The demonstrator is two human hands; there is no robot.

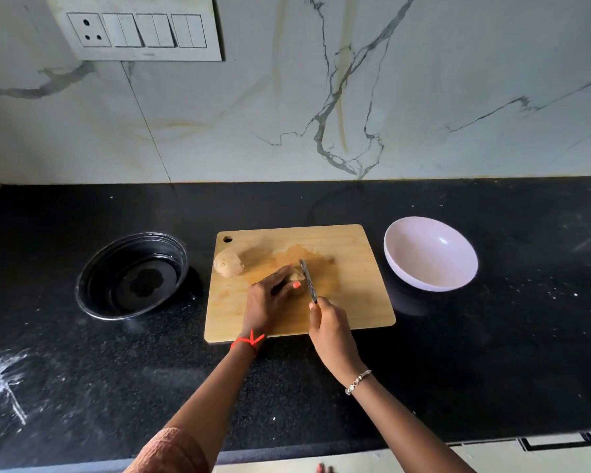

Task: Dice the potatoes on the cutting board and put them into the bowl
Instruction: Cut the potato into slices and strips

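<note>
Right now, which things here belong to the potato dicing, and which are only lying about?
For the job: wooden cutting board, whole potato, potato piece under the left hand, dark knife in the right hand, empty white bowl.

Lying about: dark round pan, wall switch panel.

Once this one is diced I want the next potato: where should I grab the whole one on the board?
Take the whole potato across its rounded middle, coming from above with the left hand. It lies free at the board's left edge, nearest that hand, well clear of the knife.
</note>
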